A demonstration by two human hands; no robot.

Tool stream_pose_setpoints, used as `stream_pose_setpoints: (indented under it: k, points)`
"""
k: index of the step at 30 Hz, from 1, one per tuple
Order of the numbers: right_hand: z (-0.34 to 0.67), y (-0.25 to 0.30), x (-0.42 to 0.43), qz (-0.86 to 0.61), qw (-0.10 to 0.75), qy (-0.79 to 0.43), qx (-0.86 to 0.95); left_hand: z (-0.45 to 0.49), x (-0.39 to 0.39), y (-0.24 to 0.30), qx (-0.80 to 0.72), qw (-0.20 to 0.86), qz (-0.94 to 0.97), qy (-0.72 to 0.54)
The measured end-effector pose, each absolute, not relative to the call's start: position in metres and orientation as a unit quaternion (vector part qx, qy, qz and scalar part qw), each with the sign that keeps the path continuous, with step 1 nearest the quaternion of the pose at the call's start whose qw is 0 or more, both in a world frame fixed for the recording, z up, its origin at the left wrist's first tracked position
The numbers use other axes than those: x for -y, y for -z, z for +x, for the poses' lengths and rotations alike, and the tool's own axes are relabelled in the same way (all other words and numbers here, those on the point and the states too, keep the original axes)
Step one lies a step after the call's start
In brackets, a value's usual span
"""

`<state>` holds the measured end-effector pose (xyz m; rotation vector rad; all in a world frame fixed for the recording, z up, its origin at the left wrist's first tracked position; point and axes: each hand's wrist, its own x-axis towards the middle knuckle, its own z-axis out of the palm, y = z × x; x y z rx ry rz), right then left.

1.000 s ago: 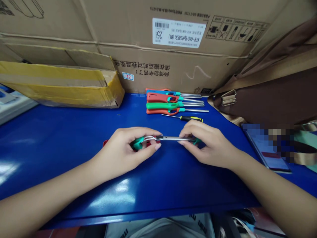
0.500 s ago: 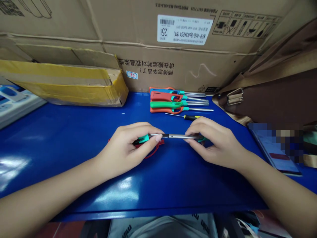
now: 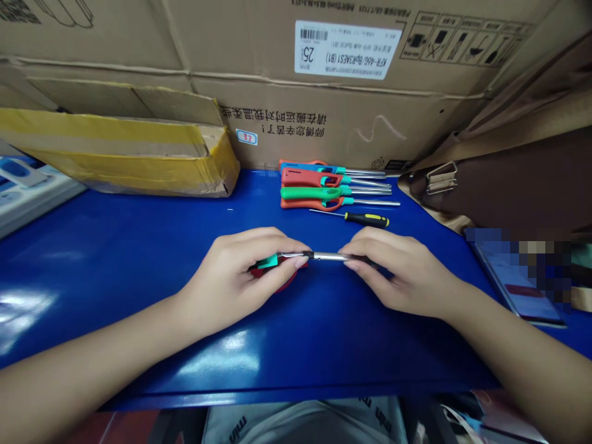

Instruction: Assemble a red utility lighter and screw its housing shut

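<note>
A long-nosed lighter (image 3: 324,256) with a silver metal tube, a teal collar and a red body lies level just above the blue table (image 3: 139,271). My left hand (image 3: 240,271) is closed round its teal and red end, thumb and forefinger pinching where the tube begins. My right hand (image 3: 398,268) is closed over the far end of the tube and hides its tip. The two hands sit close together, with a short stretch of bare tube between them.
A row of several red, green and blue lighters (image 3: 324,188) lies behind, with a black and yellow screwdriver (image 3: 365,219) beside it. A yellow-taped box (image 3: 120,154) sits left, big cartons (image 3: 324,92) behind, a brown bag (image 3: 509,179) and a phone (image 3: 522,283) right.
My right hand slid left along the tube, so less bare metal shows. The teal part at the right end is now hidden, and the screwdriver's handle behind is uncovered.
</note>
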<state>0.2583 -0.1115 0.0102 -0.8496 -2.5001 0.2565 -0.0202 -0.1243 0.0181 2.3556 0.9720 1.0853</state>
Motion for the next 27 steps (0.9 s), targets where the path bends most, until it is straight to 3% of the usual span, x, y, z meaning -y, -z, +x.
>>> stream_pose_setpoints:
  k: [27]
  points:
    - [0.254,-0.007,0.115,-0.294,0.211,-0.105,0.926,-0.023,0.121,-0.008,-0.284,0.156,0.864,-0.385]
